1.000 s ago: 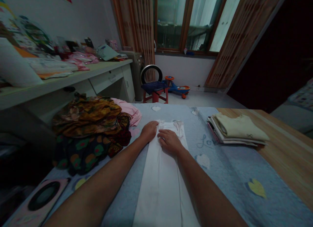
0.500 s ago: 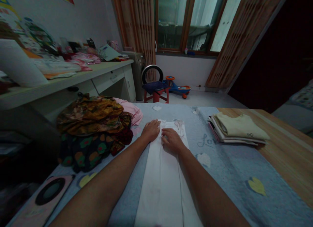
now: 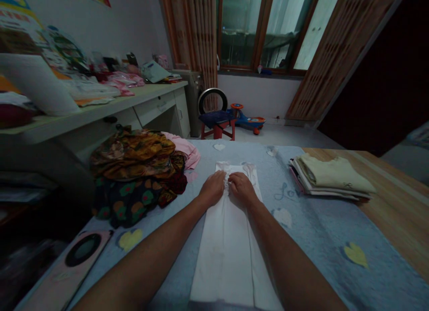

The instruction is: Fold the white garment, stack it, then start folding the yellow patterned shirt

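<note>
A long white garment (image 3: 228,239) lies folded into a narrow strip on the blue blanket (image 3: 311,239), running away from me. My left hand (image 3: 212,188) and my right hand (image 3: 243,188) sit side by side near its far end. Both hands have their fingers curled and pinch the white cloth, which bunches up between them. Beyond the hands the garment's far end shows a faint print.
A heap of colourful unfolded clothes (image 3: 134,177) lies to the left, a pink piece (image 3: 186,150) behind it. A stack of folded clothes (image 3: 331,179) rests at the right on the wooden table (image 3: 398,212). A cluttered desk (image 3: 100,110) stands left; a red stool (image 3: 216,123) and toy car beyond.
Both hands have drawn closer together and gone from lying flat on the garment to pinching its cloth. The view has shifted slightly to the left.
</note>
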{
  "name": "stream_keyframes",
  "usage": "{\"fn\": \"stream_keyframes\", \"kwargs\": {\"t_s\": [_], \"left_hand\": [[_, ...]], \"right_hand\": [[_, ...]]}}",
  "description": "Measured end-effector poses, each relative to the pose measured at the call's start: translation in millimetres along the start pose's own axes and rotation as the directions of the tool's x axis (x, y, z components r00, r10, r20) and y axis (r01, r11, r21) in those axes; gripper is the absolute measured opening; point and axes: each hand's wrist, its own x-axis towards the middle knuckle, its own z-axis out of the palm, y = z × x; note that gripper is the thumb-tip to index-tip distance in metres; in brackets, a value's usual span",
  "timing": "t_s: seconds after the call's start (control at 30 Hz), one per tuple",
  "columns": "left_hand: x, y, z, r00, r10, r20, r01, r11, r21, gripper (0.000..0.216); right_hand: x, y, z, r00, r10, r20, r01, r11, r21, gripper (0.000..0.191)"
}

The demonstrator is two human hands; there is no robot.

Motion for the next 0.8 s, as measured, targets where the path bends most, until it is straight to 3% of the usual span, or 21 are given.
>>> {"fn": "stream_keyframes", "kwargs": {"t_s": [0.2, 0.37, 0.8], "left_hand": [[-3.5, 10.4, -4.8, 0.996, -0.085, 0.007, 0.083, 0.990, 0.117, 0.052], [-5.5, 15.4, -9.7, 0.993, -0.111, 0.027, 0.107, 0.987, 0.121, 0.050], [-9.3, 4.8, -13.6, 0.985, -0.087, -0.150, 0.076, 0.994, -0.076, 0.034]], "right_hand": [[-0.7, 2.8, 4.0, 0.998, -0.060, -0.035, 0.061, 0.998, 0.032, 0.032], [0.5, 0.1, 4.1, 0.995, -0.090, 0.034, 0.091, 0.996, -0.012, 0.032], [0.2, 0.1, 5.4, 0.995, -0.044, 0.089, 0.050, 0.996, -0.071, 0.031]]}}
